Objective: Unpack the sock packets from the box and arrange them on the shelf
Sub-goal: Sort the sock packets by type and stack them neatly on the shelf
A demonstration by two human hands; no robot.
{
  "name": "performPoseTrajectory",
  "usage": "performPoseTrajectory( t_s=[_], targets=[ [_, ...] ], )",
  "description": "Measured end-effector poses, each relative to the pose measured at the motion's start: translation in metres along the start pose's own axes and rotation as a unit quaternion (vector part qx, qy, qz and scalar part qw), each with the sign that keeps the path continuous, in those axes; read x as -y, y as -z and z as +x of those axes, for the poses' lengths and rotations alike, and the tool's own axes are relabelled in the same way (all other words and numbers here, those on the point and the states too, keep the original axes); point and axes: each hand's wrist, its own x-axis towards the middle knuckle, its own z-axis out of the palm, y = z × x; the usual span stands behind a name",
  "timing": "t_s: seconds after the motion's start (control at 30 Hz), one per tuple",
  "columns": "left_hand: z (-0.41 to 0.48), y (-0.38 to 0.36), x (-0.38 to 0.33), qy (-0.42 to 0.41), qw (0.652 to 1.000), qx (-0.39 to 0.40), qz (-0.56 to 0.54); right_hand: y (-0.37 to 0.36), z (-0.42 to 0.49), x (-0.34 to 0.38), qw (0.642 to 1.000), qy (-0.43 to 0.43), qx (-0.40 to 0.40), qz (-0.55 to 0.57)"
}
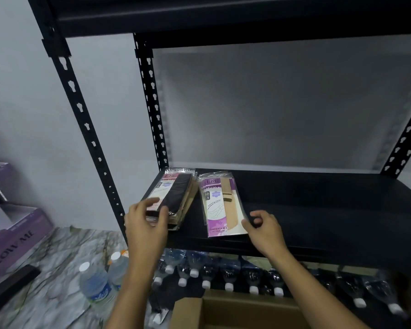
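Sock packets (220, 207) look light, flat, film-slick — pinch the near edge; left hand (147, 222) grips the stack (176, 195), right hand (263, 230) hangs loose.

Black metal shelf (318, 198), purple-and-beige sock packet (220, 205), black-and-red sock packet (173, 188), purple box (12, 233), grey marbled floor (57, 257)

Black-sock packets (176, 198) and beige-sock packets (220, 205) lie flat, side by side, on the black shelf (318, 210).
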Motion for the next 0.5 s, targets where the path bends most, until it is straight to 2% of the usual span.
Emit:
performPoseTrajectory(
  t_s=[0.07,0.17,0.4,0.5],
  targets=[
    [-0.025,0.000,0.003,0.003,0.999,-0.018,-0.029,0.000,-0.007,-0.007,1.000,-0.002,-0.002,0.007],
    [-0.043,-0.005,0.009,0.034,0.996,-0.003,-0.084,-0.001,-0.011,-0.012,1.000,-0.014,0.000,0.014],
    [-0.048,-0.018,0.023,0.196,0.960,0.012,-0.200,-0.003,-0.009,-0.005,0.999,-0.022,0.003,0.032],
    [-0.035,-0.012,0.025,0.206,0.960,-0.035,-0.188,-0.004,-0.007,-0.001,1.000,-0.017,0.007,0.025]
  ],
)
